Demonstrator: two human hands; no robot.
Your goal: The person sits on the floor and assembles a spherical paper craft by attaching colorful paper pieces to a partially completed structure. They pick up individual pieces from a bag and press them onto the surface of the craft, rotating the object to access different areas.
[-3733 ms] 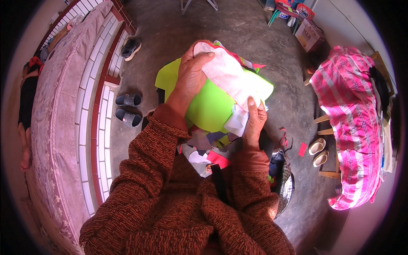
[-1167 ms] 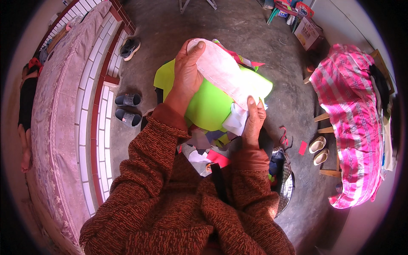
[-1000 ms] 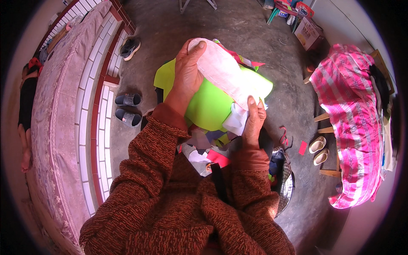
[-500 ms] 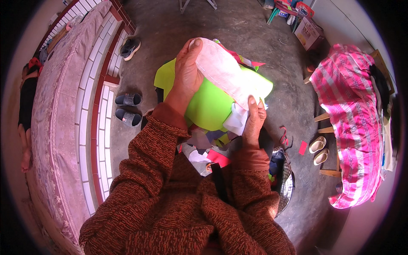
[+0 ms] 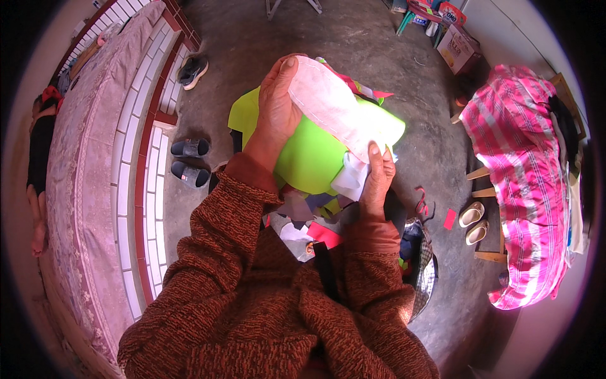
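Note:
Between my hands I hold up a pale pink insole-shaped fabric piece [image 5: 325,95] with a line of stitches near its edge. My left hand [image 5: 278,107] is closed on its upper left end, thumb on the front. Lower down, my right hand [image 5: 379,174] pinches the other end between thumb and fingers; bright light washes out that part. Behind it lies a large lime-green sheet of fabric [image 5: 309,158]. A white scrap [image 5: 351,177] hangs beside my right hand. Red, grey and dark scraps, among them a red one [image 5: 324,235], lie under my wrists.
A checkered bag [image 5: 429,265] stands by my right forearm. Slippers [image 5: 190,174] and a dark shoe [image 5: 192,71] sit at left beside a pink-covered bed [image 5: 95,145], where a person's bare foot [image 5: 39,243] shows. Pink plaid cloth [image 5: 517,183] drapes wooden furniture at right, near beige shoes [image 5: 473,216].
Almost nothing differs. The upper end of the fabric piece and my left hand have shifted very slightly to the left; both hands keep their hold.

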